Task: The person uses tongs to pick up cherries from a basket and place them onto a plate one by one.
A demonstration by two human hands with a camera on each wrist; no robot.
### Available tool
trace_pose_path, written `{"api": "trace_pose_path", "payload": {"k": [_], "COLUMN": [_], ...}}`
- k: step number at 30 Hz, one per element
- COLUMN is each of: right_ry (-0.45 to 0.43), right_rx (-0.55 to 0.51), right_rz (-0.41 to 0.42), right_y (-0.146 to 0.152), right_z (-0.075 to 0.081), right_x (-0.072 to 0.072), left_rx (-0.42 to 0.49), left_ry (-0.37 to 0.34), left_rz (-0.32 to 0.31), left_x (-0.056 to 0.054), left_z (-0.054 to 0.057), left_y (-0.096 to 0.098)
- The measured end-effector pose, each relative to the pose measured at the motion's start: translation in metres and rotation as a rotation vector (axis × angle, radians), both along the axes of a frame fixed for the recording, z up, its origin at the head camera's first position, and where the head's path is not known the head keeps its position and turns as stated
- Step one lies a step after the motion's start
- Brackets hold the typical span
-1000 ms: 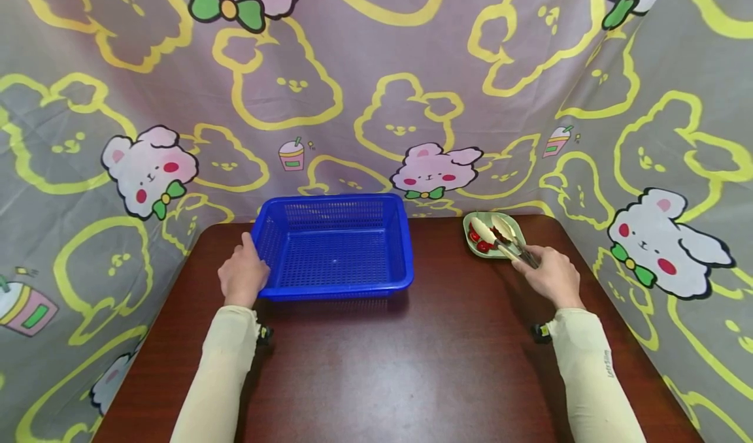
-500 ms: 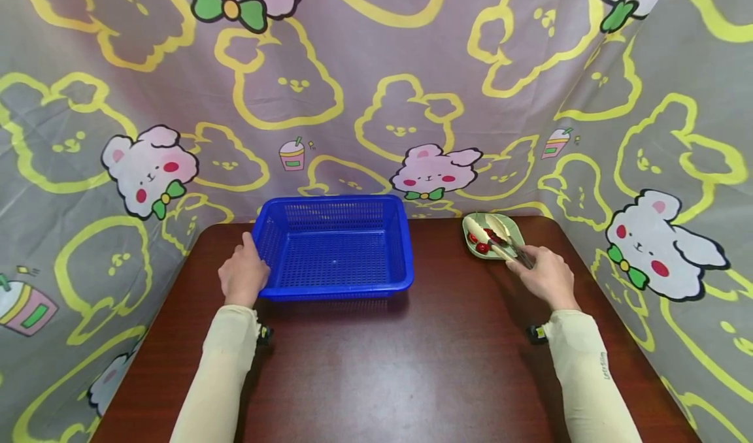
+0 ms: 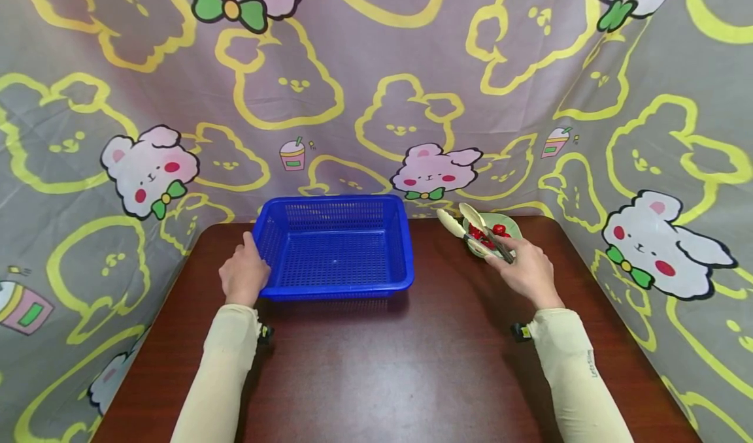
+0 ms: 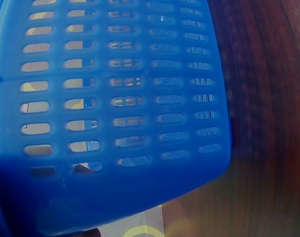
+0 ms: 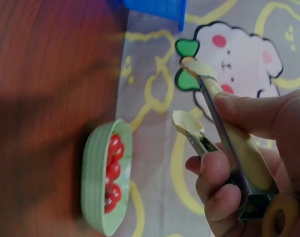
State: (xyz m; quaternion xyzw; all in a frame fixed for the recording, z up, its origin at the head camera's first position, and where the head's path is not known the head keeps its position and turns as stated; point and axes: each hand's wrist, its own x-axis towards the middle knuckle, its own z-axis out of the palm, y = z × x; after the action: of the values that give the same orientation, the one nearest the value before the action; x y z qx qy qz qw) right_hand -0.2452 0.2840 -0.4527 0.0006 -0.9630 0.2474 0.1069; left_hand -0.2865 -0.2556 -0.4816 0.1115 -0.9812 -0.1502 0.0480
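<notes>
At the left side of a blue perforated plastic basket [image 3: 335,260], my left hand [image 3: 243,274] grips the rim. The left wrist view is filled by the basket's slotted wall [image 4: 125,98], with only a dark bit of hand at the bottom edge. My right hand [image 3: 527,272] holds metal tongs [image 5: 243,148] with cream-coloured tips; its fingers and thumb curl round the arms. The tongs' tips stand apart with nothing visible between them. Below and beside them is a small green dish [image 5: 93,173] of shiny red cherry tomatoes [image 5: 113,170].
Everything stands on a dark reddish-brown wooden table [image 3: 365,364]. A grey cloth [image 3: 353,103] printed with cartoon animals hangs behind the table and along both sides. The basket and the dish both stand close to the table's back edge.
My right hand has moved left, carrying the tongs from over the dish to its left side, with the tips raised. The left hand and the basket have stayed in place.
</notes>
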Motion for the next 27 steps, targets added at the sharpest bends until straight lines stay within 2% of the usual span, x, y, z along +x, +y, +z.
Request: {"api": "trace_pose_path", "payload": {"k": [6,12,27], "right_ry": [0.028,0.03,0.017], "right_rx": [0.0,0.009,0.067], "right_rz": [0.034,0.046,0.04], "right_y": [-0.013,-0.02,-0.03], "right_z": [0.008,0.009,-0.009], "right_x": [0.001,0.0,-0.007], "left_rx": [0.0,0.004,-0.002], "left_ry": [-0.002,-0.007,-0.026], "left_rz": [-0.005,-0.005,-0.01], "left_x": [0.0,0.0,-0.002], "left_z": [0.002,0.004,0.004], "left_y": [-0.001,0.0,-0.001]}}
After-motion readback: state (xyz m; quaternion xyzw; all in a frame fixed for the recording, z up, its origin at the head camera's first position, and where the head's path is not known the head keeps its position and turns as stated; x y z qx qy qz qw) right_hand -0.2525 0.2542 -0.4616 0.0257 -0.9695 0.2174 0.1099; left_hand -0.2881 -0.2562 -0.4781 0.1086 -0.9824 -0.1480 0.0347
